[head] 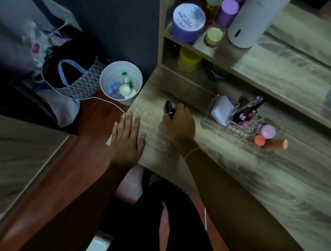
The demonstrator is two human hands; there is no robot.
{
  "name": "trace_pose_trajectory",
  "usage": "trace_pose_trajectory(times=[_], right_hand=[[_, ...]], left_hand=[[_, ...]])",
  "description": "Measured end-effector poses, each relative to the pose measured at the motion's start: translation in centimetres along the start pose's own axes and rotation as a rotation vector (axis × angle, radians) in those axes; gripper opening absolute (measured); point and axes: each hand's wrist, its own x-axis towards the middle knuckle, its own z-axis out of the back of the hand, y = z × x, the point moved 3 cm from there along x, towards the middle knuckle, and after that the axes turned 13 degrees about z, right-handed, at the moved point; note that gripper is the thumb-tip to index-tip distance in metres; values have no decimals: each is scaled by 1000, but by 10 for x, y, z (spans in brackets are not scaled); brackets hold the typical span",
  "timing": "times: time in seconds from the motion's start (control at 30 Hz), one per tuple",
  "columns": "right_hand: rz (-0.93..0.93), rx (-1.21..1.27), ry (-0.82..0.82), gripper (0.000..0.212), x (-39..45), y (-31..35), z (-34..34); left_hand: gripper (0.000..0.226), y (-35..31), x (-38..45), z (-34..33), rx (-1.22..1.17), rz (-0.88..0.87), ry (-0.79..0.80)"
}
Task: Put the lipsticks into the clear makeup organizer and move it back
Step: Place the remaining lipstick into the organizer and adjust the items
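Observation:
My right hand (179, 124) is closed around a black lipstick (168, 108) with a thin band, low over the wooden vanity top (226, 170). The tube sticks out past my fingers toward the far left. To its right stands the clear makeup organizer (209, 119), holding a white case, several dark tubes, pink and orange caps. An orange tube (275, 144) lies at the organizer's near right side. My left hand (127, 138) rests flat and empty on the vanity's left edge, fingers spread.
Shelves (244, 66) behind the organizer carry purple jars, a yellow jar, a gold cap and a tall white bottle (247, 22). On the floor at left are a white bin (121, 81) with small bottles, a patterned bag (74, 77) and a white cable.

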Motion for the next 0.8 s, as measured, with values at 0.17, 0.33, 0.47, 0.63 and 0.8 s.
trace_pose_trajectory(times=[0.17, 0.33, 0.47, 0.63, 0.8], right_hand=[[-18, 169, -19, 25, -19, -13, 16], [-61, 272, -317, 25, -63, -46, 50], [-140, 306, -625, 25, -95, -77, 84], [-153, 254, -814, 26, -102, -98, 114], [-130, 229, -777, 28, -87, -104, 120]], left_hand=[[58, -4, 1, 1, -9, -16, 11], [56, -30, -3, 6, -127, -172, 102], [59, -83, 1, 5, -140, -294, 159], [66, -152, 7, -6, -138, -391, 196], [66, -184, 15, -10, -131, -390, 218]])
